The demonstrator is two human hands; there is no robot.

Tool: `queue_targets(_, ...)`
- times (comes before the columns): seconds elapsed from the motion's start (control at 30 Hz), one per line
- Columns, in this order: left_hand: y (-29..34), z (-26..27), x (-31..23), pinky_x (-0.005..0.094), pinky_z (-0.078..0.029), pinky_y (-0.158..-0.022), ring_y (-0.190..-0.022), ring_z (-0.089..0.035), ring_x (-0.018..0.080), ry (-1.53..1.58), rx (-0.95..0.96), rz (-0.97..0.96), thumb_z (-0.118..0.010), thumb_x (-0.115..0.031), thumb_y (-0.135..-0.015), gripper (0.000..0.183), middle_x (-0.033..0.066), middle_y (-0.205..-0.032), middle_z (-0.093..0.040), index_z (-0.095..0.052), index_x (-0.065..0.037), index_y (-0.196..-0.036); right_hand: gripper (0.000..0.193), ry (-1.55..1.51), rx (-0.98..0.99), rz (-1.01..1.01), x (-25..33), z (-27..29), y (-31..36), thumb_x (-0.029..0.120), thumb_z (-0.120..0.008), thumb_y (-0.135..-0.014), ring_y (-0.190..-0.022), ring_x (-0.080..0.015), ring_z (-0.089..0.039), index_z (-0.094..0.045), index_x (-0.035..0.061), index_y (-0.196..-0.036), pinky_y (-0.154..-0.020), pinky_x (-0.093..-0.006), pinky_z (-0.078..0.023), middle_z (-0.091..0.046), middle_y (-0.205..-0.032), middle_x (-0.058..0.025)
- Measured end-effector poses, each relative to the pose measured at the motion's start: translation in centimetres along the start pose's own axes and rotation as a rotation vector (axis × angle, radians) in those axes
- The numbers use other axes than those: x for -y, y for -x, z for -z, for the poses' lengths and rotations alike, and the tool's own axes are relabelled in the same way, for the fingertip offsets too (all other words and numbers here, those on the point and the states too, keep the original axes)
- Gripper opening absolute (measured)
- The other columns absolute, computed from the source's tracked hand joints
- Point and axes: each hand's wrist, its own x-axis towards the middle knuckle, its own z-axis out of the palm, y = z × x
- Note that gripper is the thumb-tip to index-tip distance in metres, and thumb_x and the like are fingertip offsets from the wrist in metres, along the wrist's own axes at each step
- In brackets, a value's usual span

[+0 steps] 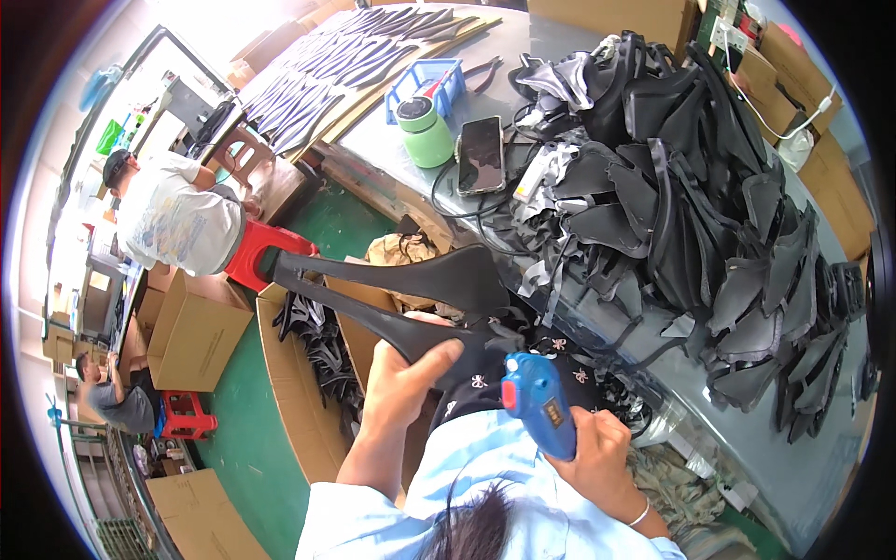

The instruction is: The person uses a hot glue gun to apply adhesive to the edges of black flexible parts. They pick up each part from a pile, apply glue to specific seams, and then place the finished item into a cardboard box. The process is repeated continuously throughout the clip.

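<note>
My left hand (406,378) is closed around one side of a black bicycle saddle (467,280), thumb on top. The saddle has a long open slot down its middle, and its narrow nose points to the left. In my right hand (602,457) is a blue handheld power tool (541,406) with a red button and a small panel on its body. The tool's head is close to the wide end of the saddle; whether they touch I cannot tell. A heap of black saddle covers (653,196) lies on the table to my right.
On the grey table (672,411) stand a green flask (422,135), a phone (481,154) and a blue basket (425,84). An open carton (289,383) of black parts is at my left. Two people (182,210) sit on red stools (257,252) farther left.
</note>
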Motion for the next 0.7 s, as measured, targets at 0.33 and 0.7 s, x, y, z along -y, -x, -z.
queue_targets(0.33, 3.9, 22.4, 19.2, 0.0307, -0.060, -0.069, -0.081, -0.067, 0.0262, 0.697, -1.274, -0.089, -0.060, -0.025, -0.091, 0.030, 0.0135, -0.097, -0.065, -0.057, 0.001, -0.105, 0.051, -0.081, 0.058, -0.214, -1.1, -1.3, 1.3, 0.014, -0.080, -0.059, -0.062, -0.0338, -0.060, -0.051, -0.0026, -0.098, -0.063, -0.0414, -0.047, -0.059, -0.068, -0.0166)
queue_targets(0.7, 6.1, 21.6, 32.2, 0.0266, -0.055, -0.054, -0.064, -0.063, 0.0214, 0.490, -1.109, 0.308, -0.046, -0.013, -0.090, 0.010, 0.0109, -0.077, -0.062, -0.051, -0.004, -0.089, 0.051, -0.030, 0.092, -0.199, -2.0, -1.2, 0.8, 0.022, -0.079, -0.061, -0.058, -0.0307, -0.061, -0.053, 0.0014, -0.099, -0.056, -0.0400, -0.048, -0.060, -0.063, -0.0131)
